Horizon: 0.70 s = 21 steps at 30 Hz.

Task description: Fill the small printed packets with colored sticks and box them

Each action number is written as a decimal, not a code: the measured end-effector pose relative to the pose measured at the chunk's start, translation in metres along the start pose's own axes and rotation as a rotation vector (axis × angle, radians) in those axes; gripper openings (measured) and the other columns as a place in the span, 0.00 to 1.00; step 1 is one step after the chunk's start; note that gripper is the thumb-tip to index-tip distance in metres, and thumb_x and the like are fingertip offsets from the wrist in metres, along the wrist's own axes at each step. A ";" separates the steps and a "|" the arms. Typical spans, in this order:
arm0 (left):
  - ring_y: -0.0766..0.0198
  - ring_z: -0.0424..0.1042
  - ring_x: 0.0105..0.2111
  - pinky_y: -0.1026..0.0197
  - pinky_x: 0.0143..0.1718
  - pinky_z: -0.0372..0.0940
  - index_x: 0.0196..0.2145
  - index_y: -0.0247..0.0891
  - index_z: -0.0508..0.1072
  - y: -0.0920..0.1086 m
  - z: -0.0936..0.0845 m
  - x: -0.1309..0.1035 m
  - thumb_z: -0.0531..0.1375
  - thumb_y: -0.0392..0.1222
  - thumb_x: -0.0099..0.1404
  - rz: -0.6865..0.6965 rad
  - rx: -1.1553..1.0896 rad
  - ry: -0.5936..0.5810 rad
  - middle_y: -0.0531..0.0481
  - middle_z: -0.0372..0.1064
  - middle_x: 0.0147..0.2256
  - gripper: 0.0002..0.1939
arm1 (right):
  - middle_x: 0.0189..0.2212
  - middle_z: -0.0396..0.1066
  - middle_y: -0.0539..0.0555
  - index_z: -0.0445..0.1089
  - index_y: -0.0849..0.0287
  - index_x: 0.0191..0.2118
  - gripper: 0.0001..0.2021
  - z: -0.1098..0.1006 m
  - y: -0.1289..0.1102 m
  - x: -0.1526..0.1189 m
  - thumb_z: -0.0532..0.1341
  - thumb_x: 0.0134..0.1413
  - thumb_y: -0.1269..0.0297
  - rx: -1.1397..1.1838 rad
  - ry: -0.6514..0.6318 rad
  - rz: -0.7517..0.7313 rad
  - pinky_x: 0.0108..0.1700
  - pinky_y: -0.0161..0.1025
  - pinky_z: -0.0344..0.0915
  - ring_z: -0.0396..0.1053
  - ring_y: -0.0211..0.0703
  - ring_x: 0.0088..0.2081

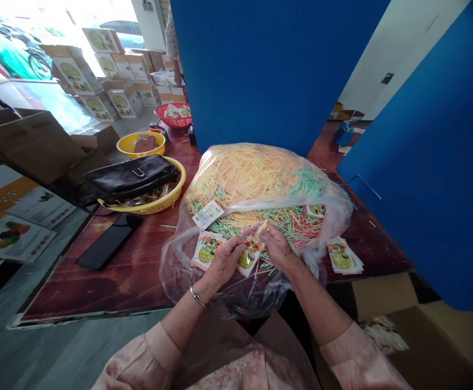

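In the head view, a large clear plastic bag (256,173) full of thin coloured sticks lies open before me. My left hand (227,257) is closed on the edge of a printed packet (248,259) with a yellow-green fruit picture. My right hand (276,246) pinches a few short yellow sticks (264,224) just above that packet. A stack of similar packets (206,249) lies left of my left hand, on the bag's edge. Behind it, a small printed card or packet (208,215) rests on the sticks. Another packet (316,210) lies in the bag at right.
More packets (344,256) lie at the table's right. A black phone (109,242), a yellow basket (182,187) holding a black handbag (133,176), a yellow bowl (141,142) and a red basket (174,118) stand left. Blue panels (269,70) rise behind; an open carton (427,341) sits below right.
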<state>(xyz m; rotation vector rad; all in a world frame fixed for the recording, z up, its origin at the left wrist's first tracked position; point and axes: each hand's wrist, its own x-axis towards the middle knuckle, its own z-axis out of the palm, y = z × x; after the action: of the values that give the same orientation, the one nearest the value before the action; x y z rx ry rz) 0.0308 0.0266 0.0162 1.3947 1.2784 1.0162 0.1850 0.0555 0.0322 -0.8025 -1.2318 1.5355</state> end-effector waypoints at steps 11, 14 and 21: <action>0.71 0.57 0.24 0.68 0.26 0.55 0.27 0.37 0.66 0.003 0.011 0.000 0.56 0.43 0.59 -0.035 -0.163 0.068 0.57 0.59 0.23 0.07 | 0.53 0.65 0.54 0.65 0.52 0.53 0.20 -0.006 -0.007 -0.007 0.49 0.60 0.52 -0.589 -0.120 -0.137 0.60 0.49 0.52 0.58 0.47 0.57; 0.71 0.59 0.24 0.68 0.26 0.56 0.28 0.37 0.67 0.005 0.009 0.001 0.57 0.43 0.58 -0.050 -0.217 0.054 0.57 0.61 0.23 0.07 | 0.57 0.60 0.56 0.59 0.53 0.58 0.23 -0.010 -0.008 -0.010 0.50 0.59 0.52 -0.723 -0.189 -0.152 0.61 0.49 0.49 0.55 0.47 0.59; 0.72 0.63 0.25 0.67 0.28 0.61 0.31 0.37 0.65 0.007 -0.003 0.014 0.61 0.44 0.56 -0.011 -0.489 0.121 0.57 0.64 0.26 0.10 | 0.41 0.70 0.54 0.65 0.54 0.49 0.15 -0.024 -0.008 -0.013 0.51 0.60 0.58 -0.597 0.002 -0.124 0.45 0.41 0.64 0.68 0.42 0.42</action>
<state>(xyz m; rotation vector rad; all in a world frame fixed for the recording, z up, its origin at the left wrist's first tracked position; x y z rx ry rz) 0.0306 0.0412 0.0229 0.9612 1.0278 1.3161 0.2132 0.0506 0.0325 -1.0778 -1.7362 1.0669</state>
